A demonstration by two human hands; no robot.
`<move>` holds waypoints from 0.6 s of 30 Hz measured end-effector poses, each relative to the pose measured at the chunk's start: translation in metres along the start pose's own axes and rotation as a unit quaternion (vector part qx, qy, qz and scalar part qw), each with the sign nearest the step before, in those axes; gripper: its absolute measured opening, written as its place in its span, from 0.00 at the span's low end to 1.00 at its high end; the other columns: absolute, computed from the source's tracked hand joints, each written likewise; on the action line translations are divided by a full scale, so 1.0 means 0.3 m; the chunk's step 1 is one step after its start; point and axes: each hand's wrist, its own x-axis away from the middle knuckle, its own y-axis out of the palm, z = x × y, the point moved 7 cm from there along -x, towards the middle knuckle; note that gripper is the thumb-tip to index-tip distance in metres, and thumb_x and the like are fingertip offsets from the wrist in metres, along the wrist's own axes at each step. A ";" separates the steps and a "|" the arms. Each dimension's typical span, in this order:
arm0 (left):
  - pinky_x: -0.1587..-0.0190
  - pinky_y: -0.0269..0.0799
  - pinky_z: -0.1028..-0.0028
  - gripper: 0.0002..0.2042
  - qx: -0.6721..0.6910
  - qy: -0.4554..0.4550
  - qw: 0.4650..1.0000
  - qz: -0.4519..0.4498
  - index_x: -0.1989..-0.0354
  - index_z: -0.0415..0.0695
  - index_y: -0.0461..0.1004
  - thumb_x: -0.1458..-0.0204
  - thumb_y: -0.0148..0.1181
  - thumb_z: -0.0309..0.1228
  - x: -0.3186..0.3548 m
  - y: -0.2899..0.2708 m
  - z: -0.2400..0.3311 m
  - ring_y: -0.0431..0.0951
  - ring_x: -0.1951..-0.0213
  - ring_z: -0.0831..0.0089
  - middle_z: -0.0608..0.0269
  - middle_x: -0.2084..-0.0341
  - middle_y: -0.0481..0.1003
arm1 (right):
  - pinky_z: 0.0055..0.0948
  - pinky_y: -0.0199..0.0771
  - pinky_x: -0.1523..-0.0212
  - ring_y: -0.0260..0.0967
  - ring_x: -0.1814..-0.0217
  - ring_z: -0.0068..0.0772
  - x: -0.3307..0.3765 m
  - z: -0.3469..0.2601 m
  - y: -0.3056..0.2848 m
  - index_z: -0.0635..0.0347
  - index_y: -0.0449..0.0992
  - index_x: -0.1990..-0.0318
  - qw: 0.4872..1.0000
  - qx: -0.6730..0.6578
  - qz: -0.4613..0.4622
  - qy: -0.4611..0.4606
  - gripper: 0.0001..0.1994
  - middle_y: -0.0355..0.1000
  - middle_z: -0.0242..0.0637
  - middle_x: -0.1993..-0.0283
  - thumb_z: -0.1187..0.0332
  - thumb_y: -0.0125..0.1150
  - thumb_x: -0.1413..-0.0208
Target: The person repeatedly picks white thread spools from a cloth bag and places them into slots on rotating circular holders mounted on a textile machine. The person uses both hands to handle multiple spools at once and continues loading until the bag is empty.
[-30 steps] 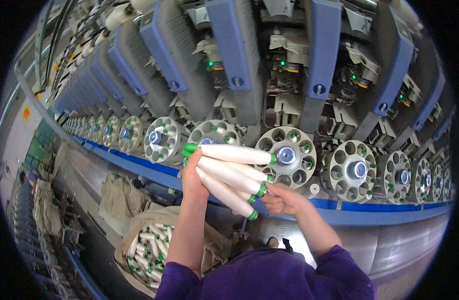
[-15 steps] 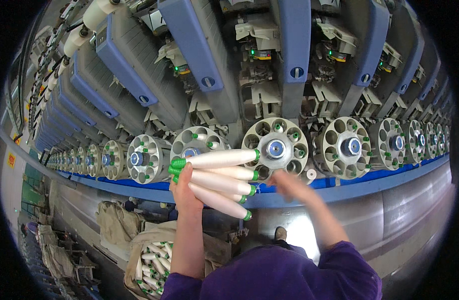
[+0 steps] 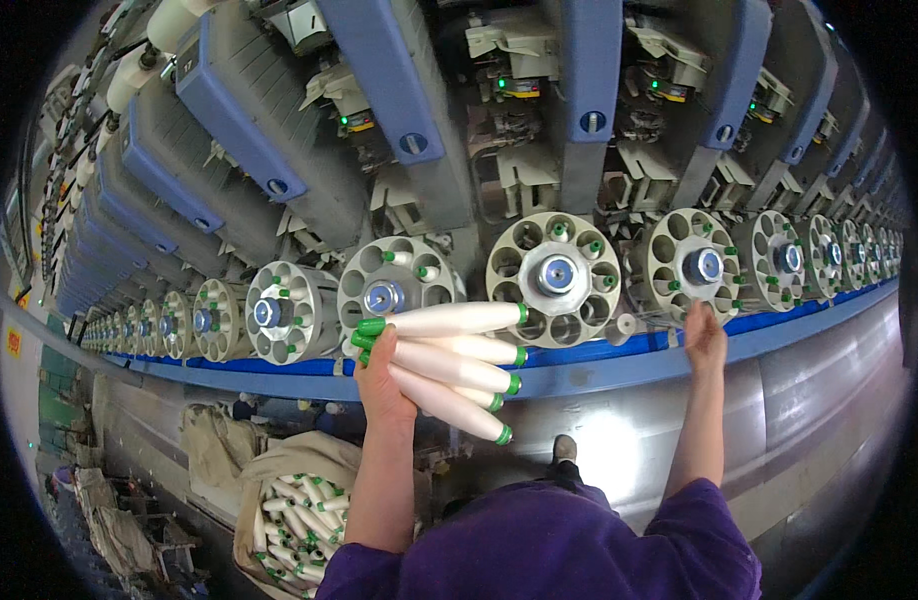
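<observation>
My left hand (image 3: 384, 385) is wrapped around the ends of several yarn bobbins (image 3: 451, 360), white with green tips, fanned out to the right. They are held in front of a round bobbin magazine (image 3: 501, 290) with a blue hub, which has a few bobbins in its upper and right pockets. My right hand (image 3: 707, 338) is raised at the lower rim of the magazine to its right (image 3: 669, 250). Its fingers are partly hidden and slightly smeared, so whether they hold anything does not show.
A row of similar magazines runs left and right along a blue rail (image 3: 579, 377) below blue and grey machine units (image 3: 589, 75). A cloth-lined container (image 3: 309, 455) filled with white and green bobbins stands at lower left. Beside it lies beige cloth (image 3: 219, 445).
My right hand has moved right, from below the middle magazine to the lower rim of the magazine beside it. My left hand keeps its bobbins, and the view has shifted slightly.
</observation>
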 end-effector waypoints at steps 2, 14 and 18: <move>0.55 0.71 0.65 0.18 0.004 -0.033 0.999 -0.004 0.55 0.39 0.68 0.54 0.62 0.30 0.004 0.032 -0.050 0.73 0.59 0.66 0.58 0.61 0.71 | 0.31 0.76 0.59 0.72 0.56 0.32 0.016 -0.055 0.038 0.61 0.68 0.57 0.996 0.000 -0.036 -0.078 0.12 0.72 0.41 0.57 0.63 0.45 0.41; 0.60 0.70 0.72 0.13 -0.079 -0.061 0.992 -0.075 0.63 0.38 0.72 0.58 0.65 0.25 -0.079 0.283 -0.401 0.74 0.66 0.72 0.61 0.68 0.74 | 0.22 0.66 0.66 0.66 0.69 0.21 0.202 0.067 0.121 0.57 0.76 0.67 0.821 0.532 -0.166 0.123 0.10 0.71 0.29 0.71 0.61 0.55 0.43; 0.61 0.68 0.74 0.09 -0.364 0.119 0.902 -0.199 0.69 0.41 0.76 0.60 0.67 0.27 -0.042 0.437 -0.497 0.73 0.67 0.74 0.65 0.68 0.73 | 0.27 0.59 0.45 0.67 0.49 0.30 0.262 0.067 0.250 0.59 0.74 0.69 0.772 0.496 -0.397 0.015 0.11 0.73 0.37 0.54 0.63 0.51 0.41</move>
